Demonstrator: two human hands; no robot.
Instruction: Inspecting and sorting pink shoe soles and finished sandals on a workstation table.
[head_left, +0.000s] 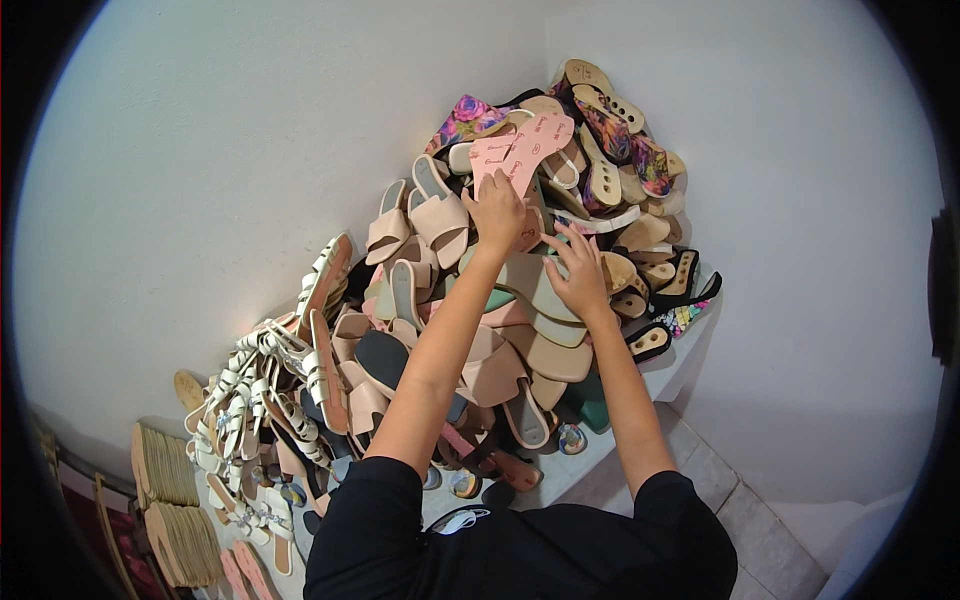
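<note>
My left hand (497, 212) reaches into the upper part of a big heap of sandals, its fingers closed at the lower edge of pink printed insoles (535, 150). These lie crossed over one another on top of the heap. My right hand (578, 272) is a little lower and to the right, fingers apart, over beige and pale green sandal soles (560, 330); nothing shows in its grasp. Left of my left hand are beige slide sandals (440, 220). Floral wedge sandals (605, 125) lie beyond my hands at the far right of the heap.
White strappy sandals (255, 375) are heaped at the left. Stacks of tan insoles (165, 470) stand at the lower left, with pink pieces (250, 570) nearby. White walls (280, 120) meet behind the heap. The table's edge (600, 455) runs along the right, above a tiled floor (740, 520).
</note>
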